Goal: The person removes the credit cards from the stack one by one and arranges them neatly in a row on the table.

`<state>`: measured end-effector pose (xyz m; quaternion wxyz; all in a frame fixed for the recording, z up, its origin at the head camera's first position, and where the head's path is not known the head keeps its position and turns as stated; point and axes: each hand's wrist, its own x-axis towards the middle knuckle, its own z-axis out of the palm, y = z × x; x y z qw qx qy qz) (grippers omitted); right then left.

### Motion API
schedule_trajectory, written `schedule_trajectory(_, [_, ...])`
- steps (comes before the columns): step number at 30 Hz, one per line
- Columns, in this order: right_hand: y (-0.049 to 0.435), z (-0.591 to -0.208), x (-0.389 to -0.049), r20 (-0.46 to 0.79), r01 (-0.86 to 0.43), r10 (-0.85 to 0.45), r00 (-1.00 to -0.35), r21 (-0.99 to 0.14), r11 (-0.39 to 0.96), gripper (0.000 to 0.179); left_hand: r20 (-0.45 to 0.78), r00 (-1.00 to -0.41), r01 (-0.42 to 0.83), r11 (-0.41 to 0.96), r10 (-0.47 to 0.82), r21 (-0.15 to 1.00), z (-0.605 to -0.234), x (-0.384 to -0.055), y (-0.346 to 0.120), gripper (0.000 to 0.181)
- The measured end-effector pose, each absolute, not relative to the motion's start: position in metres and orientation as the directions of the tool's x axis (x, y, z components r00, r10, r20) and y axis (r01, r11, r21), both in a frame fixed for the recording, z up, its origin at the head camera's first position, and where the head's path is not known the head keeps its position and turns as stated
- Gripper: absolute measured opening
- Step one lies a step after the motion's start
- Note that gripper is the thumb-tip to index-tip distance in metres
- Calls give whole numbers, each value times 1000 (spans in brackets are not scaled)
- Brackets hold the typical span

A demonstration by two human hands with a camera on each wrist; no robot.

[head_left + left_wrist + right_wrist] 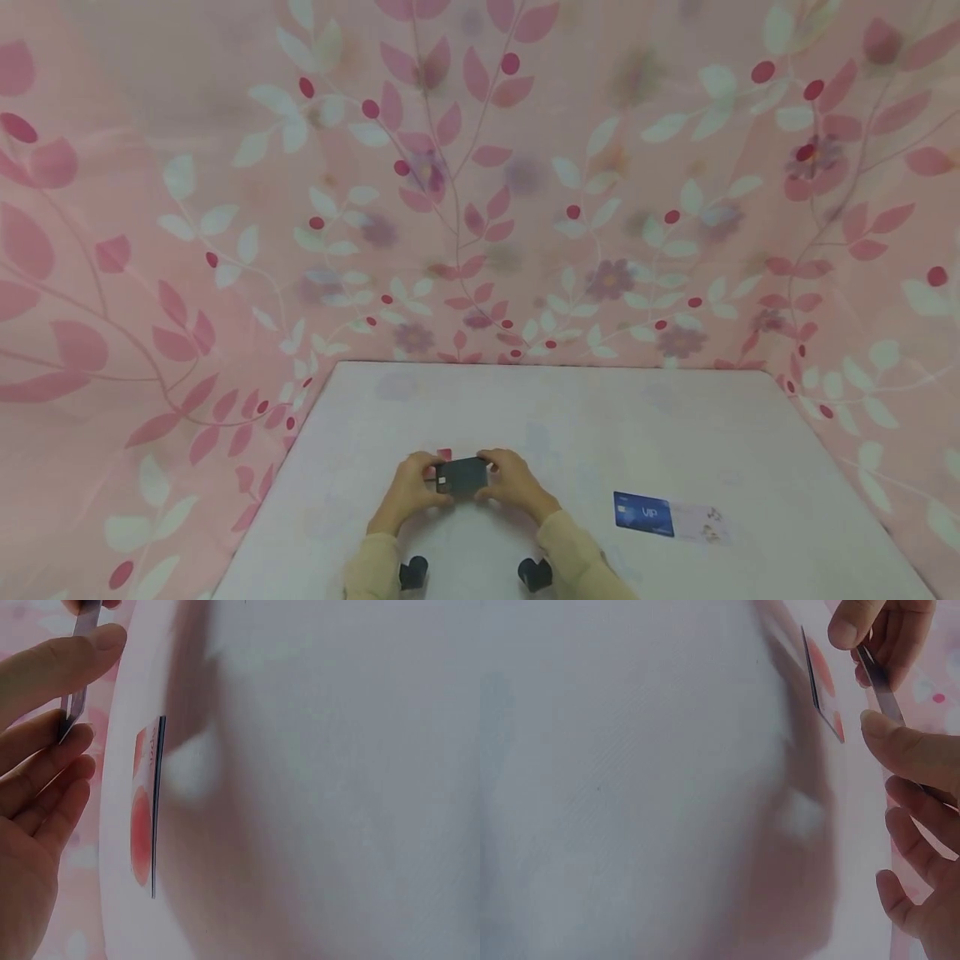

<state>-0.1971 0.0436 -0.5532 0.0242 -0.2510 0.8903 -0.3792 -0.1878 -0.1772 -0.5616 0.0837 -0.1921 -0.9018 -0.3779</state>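
A dark card [462, 477] with a small pale square near its left end is held over the white table, between both hands. My left hand [417, 487] pinches its left end between thumb and fingers. At the opposite end, my right hand [513, 483] grips it the same way. In the left wrist view the held card [82, 645] appears nearly edge-on, with the thumb on its near face. A red-and-white card [142, 810] with dark edges lies on the table below the hands; in the head view they mostly hide it.
To the right on the table [570, 417] lies a blue card [643, 513] marked VIP, beside a pale flowered card [701, 523]. Black devices [535, 575] sit by both wrists. Pink floral cloth [525, 250] surrounds the table at the back and sides.
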Motion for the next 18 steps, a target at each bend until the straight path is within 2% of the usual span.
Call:
schedule_trajectory(9, [65,-545,-192,102,-417,-466,-879,-639,646,64,344,-886,462,642,310,612,-564,-189,-162,57])
schedule_trajectory(18, [83,-536,-189,104,-402,-445,-889,-643,652,62,299,-890,454,605,344,654,-560,-190,-143,58])
